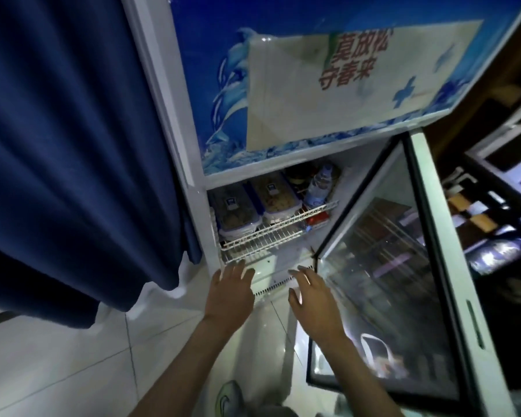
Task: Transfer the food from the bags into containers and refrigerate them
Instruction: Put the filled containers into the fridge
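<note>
The fridge (197,164) stands in front of me with its glass door (394,281) swung open to the right. Two clear lidded containers of food lie side by side on the top wire shelf (283,225): the left container (236,213) and the right container (275,200). My left hand (230,288) and my right hand (312,291) hover with fingers spread in front of the fridge's lower edge, below the shelves. Neither hand holds anything.
A water bottle (318,188) stands right of the containers, a red packet (316,219) under the shelf. A blue curtain (73,145) hangs at the left. White floor tiles (73,371) lie below. Dark shelving (494,206) stands behind the door at the right.
</note>
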